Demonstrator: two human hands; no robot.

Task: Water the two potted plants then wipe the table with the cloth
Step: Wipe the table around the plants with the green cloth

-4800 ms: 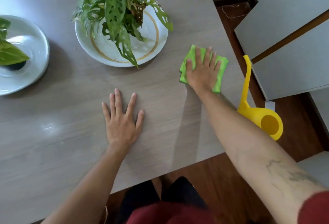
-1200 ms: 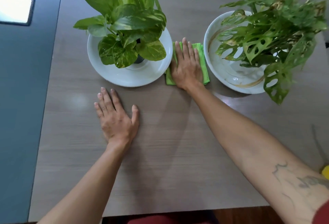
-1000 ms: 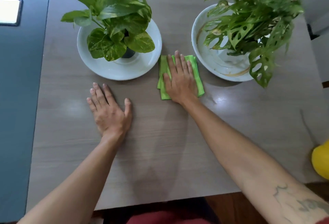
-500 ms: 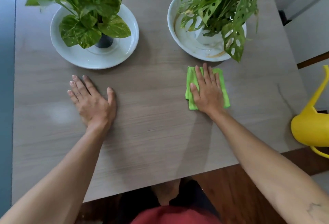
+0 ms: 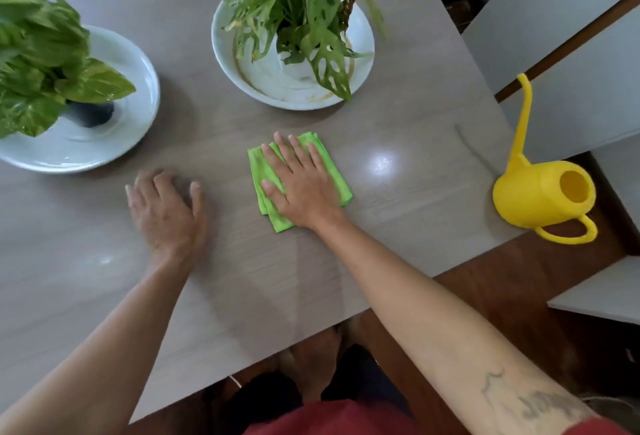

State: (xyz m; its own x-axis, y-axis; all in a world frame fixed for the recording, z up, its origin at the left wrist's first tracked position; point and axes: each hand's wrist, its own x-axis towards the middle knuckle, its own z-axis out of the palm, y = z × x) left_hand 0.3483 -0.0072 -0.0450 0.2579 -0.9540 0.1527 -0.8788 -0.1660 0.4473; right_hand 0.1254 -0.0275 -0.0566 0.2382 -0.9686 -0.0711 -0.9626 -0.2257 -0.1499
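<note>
My right hand (image 5: 302, 185) lies flat, fingers spread, on a folded green cloth (image 5: 260, 171) in the middle of the grey wooden table (image 5: 263, 282). My left hand (image 5: 165, 213) rests palm down on the bare tabletop to the left of the cloth, its fingers slightly curled and blurred. A broad-leaved plant (image 5: 41, 64) stands in a white dish (image 5: 138, 95) at the far left. Behind the cloth, a plant with holed leaves (image 5: 304, 9) sits in a white bowl (image 5: 225, 54).
A yellow watering can (image 5: 540, 202) with a long spout stands at the table's right corner, its handle over the edge. White cabinets (image 5: 568, 40) rise beyond the right edge. Dark wooden floor (image 5: 485, 289) shows below the near edge.
My right hand has slid the cloth from between the two dishes towards me, into the open middle of the table. My left hand stays flat on the table. The view has swung right.
</note>
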